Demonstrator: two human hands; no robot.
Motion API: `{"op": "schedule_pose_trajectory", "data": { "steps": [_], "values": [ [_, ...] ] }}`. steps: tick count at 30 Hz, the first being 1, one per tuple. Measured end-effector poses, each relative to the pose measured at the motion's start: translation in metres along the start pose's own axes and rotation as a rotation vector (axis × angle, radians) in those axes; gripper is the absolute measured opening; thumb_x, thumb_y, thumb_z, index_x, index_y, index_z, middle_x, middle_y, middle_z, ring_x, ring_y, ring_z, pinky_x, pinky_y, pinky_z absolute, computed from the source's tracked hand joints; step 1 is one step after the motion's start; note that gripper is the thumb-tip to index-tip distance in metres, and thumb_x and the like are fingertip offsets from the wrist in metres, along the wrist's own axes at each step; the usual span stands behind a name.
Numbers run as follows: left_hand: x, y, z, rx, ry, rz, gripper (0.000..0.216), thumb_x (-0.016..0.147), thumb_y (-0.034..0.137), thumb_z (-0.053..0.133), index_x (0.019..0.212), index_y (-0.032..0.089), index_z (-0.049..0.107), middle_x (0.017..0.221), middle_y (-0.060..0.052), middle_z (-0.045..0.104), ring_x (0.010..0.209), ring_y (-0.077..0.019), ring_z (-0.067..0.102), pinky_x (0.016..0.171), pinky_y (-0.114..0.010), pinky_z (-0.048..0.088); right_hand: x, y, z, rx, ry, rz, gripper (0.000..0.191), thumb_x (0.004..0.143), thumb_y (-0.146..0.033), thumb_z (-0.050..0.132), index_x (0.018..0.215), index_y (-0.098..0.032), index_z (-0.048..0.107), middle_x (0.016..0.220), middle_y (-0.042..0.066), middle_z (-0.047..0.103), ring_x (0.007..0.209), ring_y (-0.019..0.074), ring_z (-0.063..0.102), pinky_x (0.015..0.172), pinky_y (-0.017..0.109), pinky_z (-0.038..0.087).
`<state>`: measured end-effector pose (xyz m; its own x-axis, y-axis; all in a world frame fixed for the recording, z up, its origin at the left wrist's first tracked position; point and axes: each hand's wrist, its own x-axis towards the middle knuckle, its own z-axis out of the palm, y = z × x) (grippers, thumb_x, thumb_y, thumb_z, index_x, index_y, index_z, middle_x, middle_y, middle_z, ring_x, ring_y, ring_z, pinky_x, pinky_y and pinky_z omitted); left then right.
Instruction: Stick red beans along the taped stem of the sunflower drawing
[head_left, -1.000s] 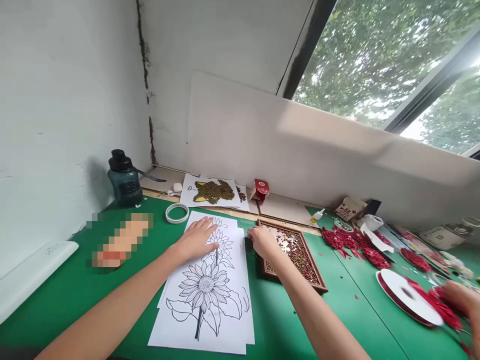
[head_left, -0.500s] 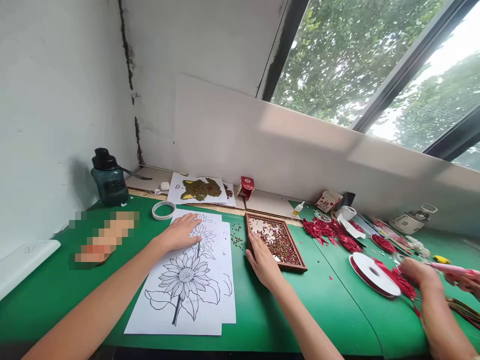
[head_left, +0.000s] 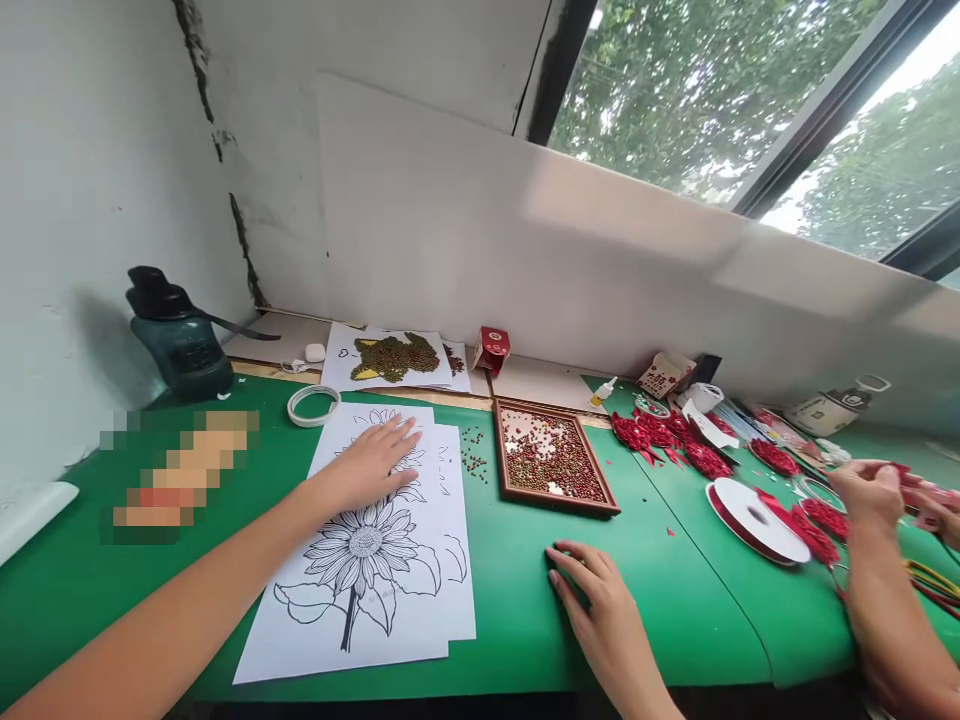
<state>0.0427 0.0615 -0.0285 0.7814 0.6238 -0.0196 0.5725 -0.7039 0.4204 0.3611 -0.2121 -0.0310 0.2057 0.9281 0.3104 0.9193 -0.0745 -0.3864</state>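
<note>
My left hand (head_left: 371, 468) lies spread on the sunflower sheets (head_left: 300, 645); green tabletop (head_left: 517, 590) separates my loosely curled, seemingly empty right hand (head_left: 604, 610) from the tray (head_left: 562, 505)'s near rim.

The left hand (head_left: 375, 460), fingers spread, lies on overlapping paper sheets (head_left: 281, 645) printed with line-drawn sunflowers. The right hand (head_left: 600, 600), fingers loosely bent, is over the green tabletop (head_left: 517, 610), near a brown-framed tray (head_left: 559, 506) of mixed red and green beads or beans. Similar loose grains (head_left: 474, 463) lie between sheets and tray. A tape roll (head_left: 311, 421) sits beside the sheets' far end; at right, a co-worker's hand (head_left: 870, 490) is near a ribbon spool (head_left: 739, 515).
</note>
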Motion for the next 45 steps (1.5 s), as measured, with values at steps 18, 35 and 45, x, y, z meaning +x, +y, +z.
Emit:
{"op": "schedule_pose_trajectory", "data": {
  "steps": [18, 35, 45],
  "values": [
    [-0.001, 0.023, 0.012, -0.058, -0.023, 0.22, 0.059, 0.105, 0.067, 0.036, 0.16, 0.045, 0.036, 0.172, 0.008, 0.023, 0.162, -0.0281, 0.013, 0.131, -0.051, 0.011, 0.158, -0.059, 0.034, 0.119, -0.195, -0.132, 0.034, 0.099, -0.016, 0.039, 0.117, -0.023, 0.067, 0.108, 0.01, 0.072, 0.086, 0.0206, 0.067, 0.078, 0.032, 0.051],
    [0.001, 0.022, 0.014, -0.061, -0.007, 0.192, 0.068, 0.104, 0.068, 0.039, 0.165, 0.04, 0.026, 0.172, 0.004, 0.021, 0.161, -0.0285, 0.015, 0.132, -0.051, 0.018, 0.184, -0.066, 0.077, -0.031, -0.338, -0.219, 0.027, 0.097, -0.014, 0.048, 0.096, -0.025, 0.073, 0.101, 0.006, 0.069, 0.095, 0.0232, 0.064, 0.077, 0.032, 0.05],
    [0.001, 0.022, 0.008, -0.022, 0.0, 0.159, 0.068, 0.104, 0.067, 0.039, 0.162, 0.032, 0.033, 0.174, -0.002, 0.019, 0.161, -0.0291, 0.017, 0.129, -0.052, 0.024, 0.187, -0.058, 0.081, -0.124, -0.176, -0.218, 0.036, 0.098, -0.012, 0.039, 0.106, -0.022, 0.072, 0.108, 0.01, 0.071, 0.101, 0.0276, 0.062, 0.084, 0.038, 0.05]
  ]
}}
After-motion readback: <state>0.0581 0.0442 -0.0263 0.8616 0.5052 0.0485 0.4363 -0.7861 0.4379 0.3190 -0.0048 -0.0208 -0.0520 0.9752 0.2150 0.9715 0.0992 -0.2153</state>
